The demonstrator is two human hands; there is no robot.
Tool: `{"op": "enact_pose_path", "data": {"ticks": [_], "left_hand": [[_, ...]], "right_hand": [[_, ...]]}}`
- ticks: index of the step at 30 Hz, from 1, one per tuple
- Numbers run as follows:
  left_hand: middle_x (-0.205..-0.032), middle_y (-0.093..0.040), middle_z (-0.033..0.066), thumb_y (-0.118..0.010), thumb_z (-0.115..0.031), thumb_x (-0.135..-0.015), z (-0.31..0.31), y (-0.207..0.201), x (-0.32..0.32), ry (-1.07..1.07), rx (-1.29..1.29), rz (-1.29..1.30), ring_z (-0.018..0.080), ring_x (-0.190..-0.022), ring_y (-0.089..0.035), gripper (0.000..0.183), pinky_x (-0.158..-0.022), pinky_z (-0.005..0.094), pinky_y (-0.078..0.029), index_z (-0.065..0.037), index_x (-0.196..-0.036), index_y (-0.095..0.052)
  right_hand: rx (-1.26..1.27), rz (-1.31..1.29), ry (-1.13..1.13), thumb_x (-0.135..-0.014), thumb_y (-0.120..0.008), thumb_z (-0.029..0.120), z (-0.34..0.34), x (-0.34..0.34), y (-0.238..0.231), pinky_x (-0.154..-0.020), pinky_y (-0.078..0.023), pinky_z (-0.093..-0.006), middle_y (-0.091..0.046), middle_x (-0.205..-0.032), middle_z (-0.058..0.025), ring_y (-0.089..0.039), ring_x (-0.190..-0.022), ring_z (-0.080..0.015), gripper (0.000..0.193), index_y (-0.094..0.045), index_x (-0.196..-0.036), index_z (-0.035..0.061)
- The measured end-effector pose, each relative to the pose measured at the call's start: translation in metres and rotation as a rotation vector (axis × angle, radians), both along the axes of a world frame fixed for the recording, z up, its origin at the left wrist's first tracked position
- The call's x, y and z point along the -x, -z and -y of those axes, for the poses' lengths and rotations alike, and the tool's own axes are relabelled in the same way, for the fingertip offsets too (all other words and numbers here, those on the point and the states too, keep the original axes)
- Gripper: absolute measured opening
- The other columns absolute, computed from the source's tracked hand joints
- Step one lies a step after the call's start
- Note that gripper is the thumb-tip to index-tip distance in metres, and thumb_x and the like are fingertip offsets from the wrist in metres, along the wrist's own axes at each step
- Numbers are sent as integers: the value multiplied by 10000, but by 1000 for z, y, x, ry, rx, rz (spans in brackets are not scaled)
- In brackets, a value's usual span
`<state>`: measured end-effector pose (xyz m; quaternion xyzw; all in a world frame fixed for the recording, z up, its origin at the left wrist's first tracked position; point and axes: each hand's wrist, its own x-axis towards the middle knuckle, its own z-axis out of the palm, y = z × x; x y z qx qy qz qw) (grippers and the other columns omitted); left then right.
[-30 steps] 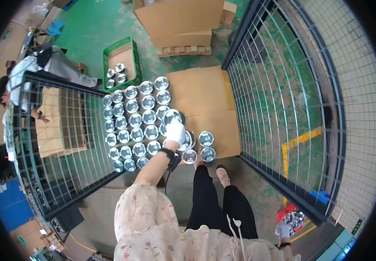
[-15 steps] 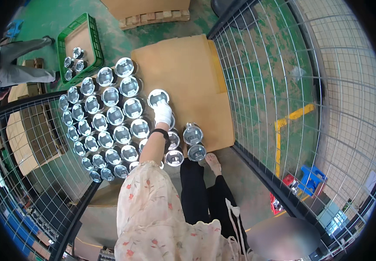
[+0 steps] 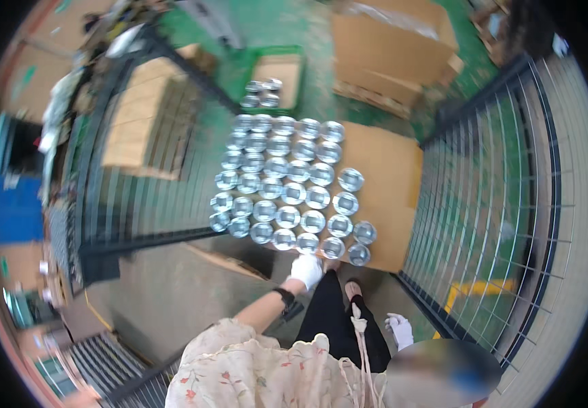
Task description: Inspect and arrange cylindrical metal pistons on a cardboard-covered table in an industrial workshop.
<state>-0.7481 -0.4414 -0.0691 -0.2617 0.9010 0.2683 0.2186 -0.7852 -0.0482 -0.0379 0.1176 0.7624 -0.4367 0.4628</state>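
Note:
Shiny silver cylinders [image 3: 297, 171], round-topped with a darker recess in each top, stand upright in close rows on a brown cardboard sheet [image 3: 382, 160]. My left hand [image 3: 305, 270], in a white glove, is at the sheet's near edge, right beside a front-row cylinder [image 3: 307, 243]. Its fingertips are blurred and partly hidden, so whether it grips anything does not show. Lower right, away from the cylinders, my right hand [image 3: 400, 331] wears a white glove too. Its fingers are apart and nothing is in them.
Wire-mesh panels flank the sheet, one on the right [image 3: 484, 204] and one on the left [image 3: 151, 197]. Beyond the far edge stand a green crate [image 3: 294, 75] holding several cylinders and a large cardboard box [image 3: 393, 58]. My legs [image 3: 331, 309] are close to the near edge.
My left hand has left the top of a cylinder and come back to the near edge. That cylinder stays standing on the sheet. My right hand has come into view, and the whole view has turned.

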Motion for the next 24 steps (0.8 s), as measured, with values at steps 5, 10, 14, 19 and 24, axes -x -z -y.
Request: {"op": "enact_pose_path", "data": {"ticks": [5,10,14,19,24], "left_hand": [[-927,-681,131,-517,-203,-815,-49,-65,-158,-497,70,79,320,-860,-653,237,-801,399,-522,-141,-896,-731],[-939,-683,127,-481,-230,-831,-129,-103,-276,-1070,158,45,329,-862,-652,281,-805,395,-521,-135,-925,-728],[-956,-677,149,-490,-226,-811,-230,-90,-329,-1456,81,35,344,-903,-643,288,-813,403,-513,-111,-940,-720],[-933,-666,197,-479,-233,-799,-351,-41,-372,-1618,-102,-60,380,-905,-639,304,-805,443,-505,-68,-891,-717],[-947,-680,138,-512,-258,-810,-418,-40,-427,-2076,24,-41,318,-928,-638,274,-858,393,-493,-100,-904,-715]], "right_hand": [[113,48,-175,-930,-496,131,47,53,46,-491,-447,-223,-635,-786,-52,-551,-570,-102,237,-583,-1130,38],[137,197,-553,-931,-486,134,82,53,73,-403,-409,-256,-595,-694,-53,-517,-490,-118,156,-574,-1051,85],[-41,330,-835,-910,-530,179,101,43,99,-396,-443,-294,-592,-672,-58,-549,-482,-171,113,-565,-986,103],[-217,135,-1327,-894,-552,249,141,52,158,-470,-485,-363,-611,-691,-75,-592,-551,-223,156,-590,-891,97],[-339,-68,-1757,-847,-599,342,204,49,181,-540,-512,-439,-639,-704,-92,-641,-627,-292,260,-617,-785,89]]}}
